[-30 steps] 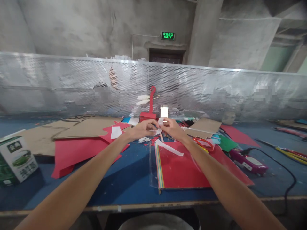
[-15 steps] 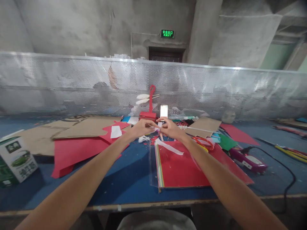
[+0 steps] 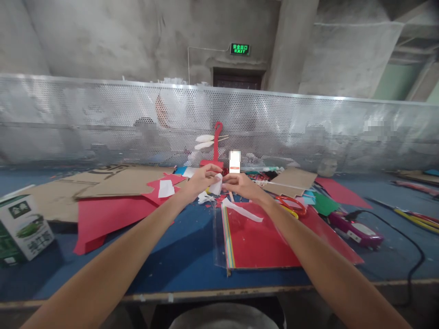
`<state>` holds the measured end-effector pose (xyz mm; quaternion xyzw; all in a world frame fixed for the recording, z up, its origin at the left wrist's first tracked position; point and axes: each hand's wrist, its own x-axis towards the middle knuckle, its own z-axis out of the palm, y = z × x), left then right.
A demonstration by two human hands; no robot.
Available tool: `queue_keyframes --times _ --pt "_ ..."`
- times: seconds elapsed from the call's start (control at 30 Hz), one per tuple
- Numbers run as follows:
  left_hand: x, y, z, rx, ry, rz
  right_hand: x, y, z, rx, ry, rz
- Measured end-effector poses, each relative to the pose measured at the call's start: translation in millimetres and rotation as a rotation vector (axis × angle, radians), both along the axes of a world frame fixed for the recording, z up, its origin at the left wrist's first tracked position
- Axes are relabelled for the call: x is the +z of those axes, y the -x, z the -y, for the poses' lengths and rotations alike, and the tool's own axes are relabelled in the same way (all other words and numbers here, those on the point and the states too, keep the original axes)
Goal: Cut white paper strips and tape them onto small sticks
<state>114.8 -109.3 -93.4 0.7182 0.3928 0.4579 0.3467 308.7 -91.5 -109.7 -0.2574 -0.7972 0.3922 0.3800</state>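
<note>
A small piece of white paper [image 3: 216, 186] is held up between my two hands over the middle of the table. My left hand [image 3: 200, 182] grips it from the left, fingers curved over its top. From the right, my right hand [image 3: 243, 185] pinches at its edge with thumb and fingertips close together. White paper scraps [image 3: 206, 198] lie on the table just below. Nearer me, a white paper strip [image 3: 243, 210] rests on a stack of coloured sheets [image 3: 264, 242] with red on top. Behind the hands stands a red long-handled object [image 3: 217, 141], its base partly hidden.
Cardboard [image 3: 126, 180] and red paper [image 3: 113, 219] spread on the left, beside a milk carton [image 3: 25, 228]. A lit phone [image 3: 235, 162] stands upright behind my hands. Red-handled scissors [image 3: 291, 205] and a purple corded device [image 3: 356, 230] lie right. A perforated metal panel [image 3: 291, 132] borders the back.
The white paper now shows a broader face, turned upright between my hands. My left fingers have lifted slightly, and my right index finger has come down.
</note>
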Motion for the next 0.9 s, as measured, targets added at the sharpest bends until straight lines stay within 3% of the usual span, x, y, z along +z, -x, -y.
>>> queue_keyframes --times 0.27,0.6,0.9 --pt "2.3 -4 0 0.044 -0.128 -0.087 -0.1 5 6 -0.057 -0.036 -0.009" --pt "-2.0 -2 -6 0.039 -0.331 -0.199 -9.0 4 -6 -0.105 -0.095 0.064" --pt "-2.3 0 -5 0.059 -0.359 -0.347 -10.2 4 -7 -0.126 -0.215 0.123"
